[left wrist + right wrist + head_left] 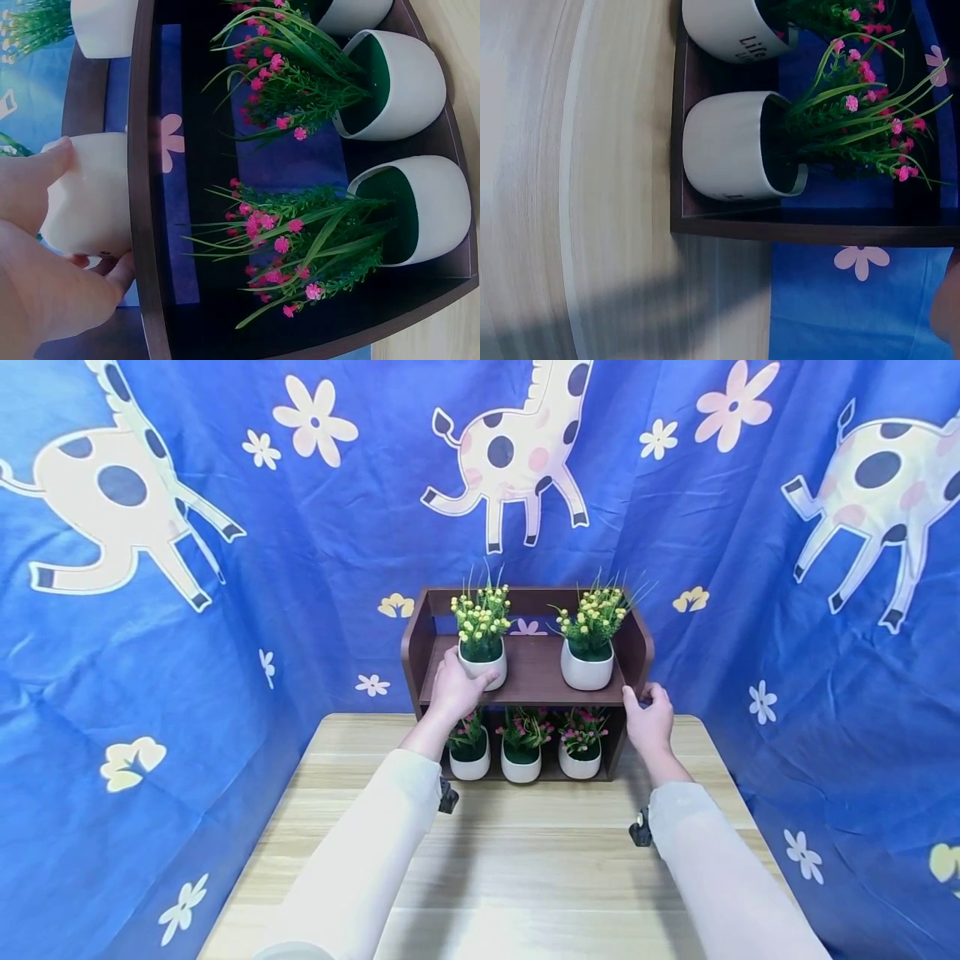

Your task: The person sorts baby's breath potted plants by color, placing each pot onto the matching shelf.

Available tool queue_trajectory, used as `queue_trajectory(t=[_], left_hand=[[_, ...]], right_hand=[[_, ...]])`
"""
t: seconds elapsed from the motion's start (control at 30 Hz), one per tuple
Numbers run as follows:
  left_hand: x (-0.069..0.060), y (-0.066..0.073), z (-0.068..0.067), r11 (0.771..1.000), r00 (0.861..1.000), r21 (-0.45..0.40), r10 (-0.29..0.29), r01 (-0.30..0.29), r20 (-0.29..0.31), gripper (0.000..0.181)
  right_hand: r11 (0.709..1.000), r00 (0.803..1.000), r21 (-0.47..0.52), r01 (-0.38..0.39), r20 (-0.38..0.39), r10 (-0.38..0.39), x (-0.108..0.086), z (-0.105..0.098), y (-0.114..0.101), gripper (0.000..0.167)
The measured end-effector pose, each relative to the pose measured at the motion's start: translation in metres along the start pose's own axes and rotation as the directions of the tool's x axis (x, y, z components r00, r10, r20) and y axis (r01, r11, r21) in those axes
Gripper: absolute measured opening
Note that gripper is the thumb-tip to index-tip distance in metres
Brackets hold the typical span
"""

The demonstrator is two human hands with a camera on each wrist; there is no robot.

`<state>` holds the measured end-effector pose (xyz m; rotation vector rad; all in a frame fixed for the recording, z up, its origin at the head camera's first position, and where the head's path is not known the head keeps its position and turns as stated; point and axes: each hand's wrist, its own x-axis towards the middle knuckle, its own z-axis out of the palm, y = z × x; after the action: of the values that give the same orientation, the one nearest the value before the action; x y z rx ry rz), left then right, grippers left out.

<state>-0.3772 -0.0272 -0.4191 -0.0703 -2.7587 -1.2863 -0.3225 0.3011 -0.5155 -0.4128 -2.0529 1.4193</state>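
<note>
On the upper board of a dark brown two-tier shelf (532,668), my left hand (455,687) grips a white pot (97,195) of yellow flowers at the left side. Its thumb lies across the pot's front in the head view. My right hand (649,720) holds the shelf's right side panel at its front edge, thumb on the front and fingers on the outer side. Only a sliver of that hand shows in the right wrist view. Another white pot with yellow flowers (587,665) stands at the upper right, apart from both hands.
Three white pots with pink flowers, left (471,760), middle (521,763) and right (580,760), stand on the lower tier. The shelf rests on a light wooden table (540,860). A blue curtain (360,543) with giraffes and flowers hangs behind and at both sides.
</note>
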Motion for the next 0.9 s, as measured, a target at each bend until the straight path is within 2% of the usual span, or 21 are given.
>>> queue_trajectory(t=[0.3, 0.53, 0.63, 0.73, 0.77, 0.83, 0.9], left_hand=[[0.001, 0.0, 0.005, 1.0, 1.0, 0.019, 0.013, -0.013, -0.007, 0.102], [-0.008, -0.001, 0.001, 0.993, 0.999, 0.11, 0.032, -0.036, 0.035, 0.107], [-0.002, -0.021, 0.01, 0.989, 0.995, 0.117, 0.088, -0.092, 0.039, 0.11], [0.01, -0.052, 0.024, 0.976, 0.987, 0.145, 0.155, -0.161, 0.048, 0.117], [0.01, -0.058, 0.027, 0.973, 0.984, 0.148, 0.173, -0.178, 0.044, 0.118], [-0.005, -0.051, 0.019, 0.968, 0.981, 0.16, 0.183, -0.192, 0.071, 0.114], [-0.026, -0.039, 0.007, 0.964, 0.977, 0.165, 0.194, -0.207, 0.091, 0.107]], right_hand=[[0.999, 0.999, 0.032, -0.042, -0.011, 0.042, -0.001, 0.0, -0.004, 0.029], [0.997, 0.997, 0.032, -0.069, 0.024, 0.069, -0.003, -0.003, -0.009, 0.035], [0.996, 0.994, 0.012, -0.083, 0.076, 0.082, -0.005, -0.008, -0.012, 0.04], [0.995, 0.985, -0.089, -0.055, 0.161, 0.069, -0.007, -0.017, -0.015, 0.045], [0.99, 0.979, -0.138, -0.035, 0.194, 0.061, -0.007, -0.021, -0.017, 0.048], [0.969, 0.964, -0.246, 0.016, 0.261, 0.05, -0.009, -0.028, -0.02, 0.055], [0.932, 0.944, -0.356, 0.069, 0.325, 0.054, -0.012, -0.034, -0.027, 0.064]])
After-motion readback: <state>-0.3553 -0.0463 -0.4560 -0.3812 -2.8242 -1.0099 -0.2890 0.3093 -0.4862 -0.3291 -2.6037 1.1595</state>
